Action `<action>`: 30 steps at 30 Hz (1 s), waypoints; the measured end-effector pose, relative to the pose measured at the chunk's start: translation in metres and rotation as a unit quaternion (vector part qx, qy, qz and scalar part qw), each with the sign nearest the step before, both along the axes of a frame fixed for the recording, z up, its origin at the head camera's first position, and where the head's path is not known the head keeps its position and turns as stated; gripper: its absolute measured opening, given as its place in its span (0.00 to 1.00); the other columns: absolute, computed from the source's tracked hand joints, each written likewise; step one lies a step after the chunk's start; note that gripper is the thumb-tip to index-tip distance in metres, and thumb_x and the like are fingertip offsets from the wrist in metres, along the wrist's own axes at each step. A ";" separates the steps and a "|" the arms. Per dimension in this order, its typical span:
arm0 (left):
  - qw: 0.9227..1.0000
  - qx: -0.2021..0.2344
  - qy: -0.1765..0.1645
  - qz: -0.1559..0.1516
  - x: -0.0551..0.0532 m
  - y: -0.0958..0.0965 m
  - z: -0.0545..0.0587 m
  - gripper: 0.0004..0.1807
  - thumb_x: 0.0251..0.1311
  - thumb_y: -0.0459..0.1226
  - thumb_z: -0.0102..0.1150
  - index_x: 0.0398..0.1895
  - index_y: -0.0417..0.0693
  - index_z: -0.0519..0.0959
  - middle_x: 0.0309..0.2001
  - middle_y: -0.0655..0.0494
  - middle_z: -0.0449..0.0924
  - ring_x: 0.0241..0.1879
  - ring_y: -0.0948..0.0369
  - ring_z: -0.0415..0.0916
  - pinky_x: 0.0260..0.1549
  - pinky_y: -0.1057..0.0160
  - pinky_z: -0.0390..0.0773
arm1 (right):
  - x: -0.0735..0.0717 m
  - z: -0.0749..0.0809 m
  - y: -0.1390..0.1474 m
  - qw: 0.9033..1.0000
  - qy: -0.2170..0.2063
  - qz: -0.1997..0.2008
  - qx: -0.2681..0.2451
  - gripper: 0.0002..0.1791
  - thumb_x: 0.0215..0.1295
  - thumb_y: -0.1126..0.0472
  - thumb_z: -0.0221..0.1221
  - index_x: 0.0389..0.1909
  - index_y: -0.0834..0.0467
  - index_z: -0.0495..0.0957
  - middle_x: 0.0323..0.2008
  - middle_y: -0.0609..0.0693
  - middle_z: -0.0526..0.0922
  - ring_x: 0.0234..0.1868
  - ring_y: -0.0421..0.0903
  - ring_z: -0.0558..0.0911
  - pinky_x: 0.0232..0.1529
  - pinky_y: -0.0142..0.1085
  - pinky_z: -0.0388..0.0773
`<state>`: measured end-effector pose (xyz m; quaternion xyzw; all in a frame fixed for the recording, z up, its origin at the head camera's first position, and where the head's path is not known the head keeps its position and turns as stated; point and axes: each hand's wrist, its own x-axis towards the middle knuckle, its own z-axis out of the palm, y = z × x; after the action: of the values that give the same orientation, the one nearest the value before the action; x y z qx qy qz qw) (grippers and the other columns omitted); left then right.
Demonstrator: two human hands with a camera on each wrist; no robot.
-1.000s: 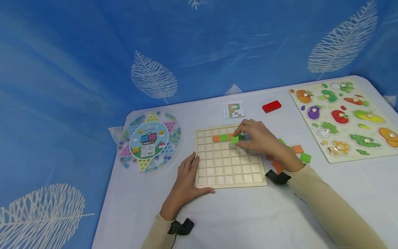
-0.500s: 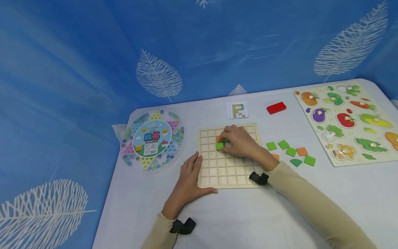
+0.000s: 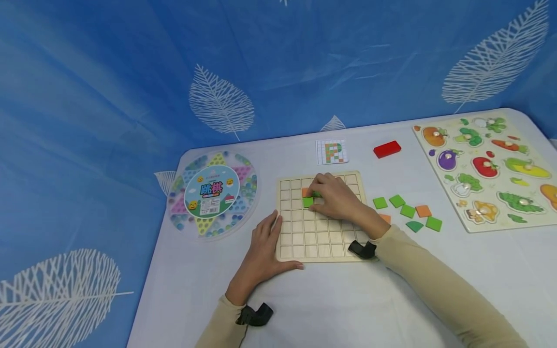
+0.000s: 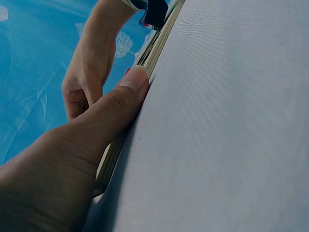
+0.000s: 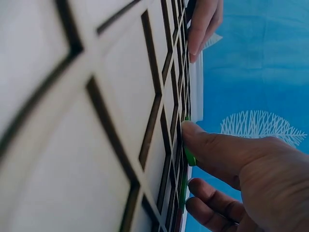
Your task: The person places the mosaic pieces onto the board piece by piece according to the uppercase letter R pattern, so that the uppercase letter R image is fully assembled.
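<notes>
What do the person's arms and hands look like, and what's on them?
Long, plain beige fabric sleeves cover both arms. A small, bent black gadget sits at the left wrist, with a thin dark cord, and a second black gadget at the right. The left hand and right hand wear no gloves.

Blue backdrop [image 3: 313, 63] with white leaf prints [image 3: 222, 100] behind white-covered table [image 3: 344, 304]

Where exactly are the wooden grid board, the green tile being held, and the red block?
Wooden grid board [image 3: 322, 226]: head view, bare squares near its middle.
Held green tile [image 3: 307, 203]: head view, its visible top face.
Red block [image 3: 387, 149]: head view, middle of its top.
</notes>
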<state>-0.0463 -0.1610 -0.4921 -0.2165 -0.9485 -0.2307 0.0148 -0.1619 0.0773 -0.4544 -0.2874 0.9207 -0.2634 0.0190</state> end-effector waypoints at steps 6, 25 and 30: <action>1.000 0.002 0.002 0.000 -0.001 0.000 0.000 0.70 0.33 0.64 0.77 0.76 0.39 0.52 0.76 0.42 0.50 0.72 0.45 0.52 0.63 0.44 0.62 | -0.001 -0.002 0.000 1.000 0.005 0.001 -0.004 0.16 0.50 0.54 0.75 0.39 0.53 0.86 0.42 0.49 0.78 0.46 0.50 0.74 0.45 0.48 0.70; 1.000 -0.002 -0.004 0.004 -0.001 0.001 0.001 0.71 0.33 0.65 0.75 0.77 0.41 0.51 0.76 0.43 0.49 0.72 0.46 0.52 0.64 0.44 0.61 | -0.001 -0.004 0.001 1.000 0.023 0.011 -0.003 0.15 0.50 0.53 0.75 0.38 0.51 0.86 0.42 0.49 0.78 0.45 0.49 0.74 0.44 0.46 0.70; 1.000 -0.009 0.003 0.002 -0.001 0.001 0.000 0.71 0.33 0.65 0.76 0.77 0.40 0.51 0.76 0.42 0.50 0.72 0.45 0.52 0.63 0.44 0.61 | -0.001 -0.003 0.001 1.000 0.022 0.017 -0.004 0.15 0.51 0.52 0.74 0.39 0.52 0.86 0.43 0.49 0.77 0.45 0.50 0.74 0.45 0.47 0.70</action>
<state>-0.0473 -0.1604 -0.4918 -0.2160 -0.9508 -0.2213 0.0164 -0.1632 0.0785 -0.4577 -0.3090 0.9148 -0.2602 0.0023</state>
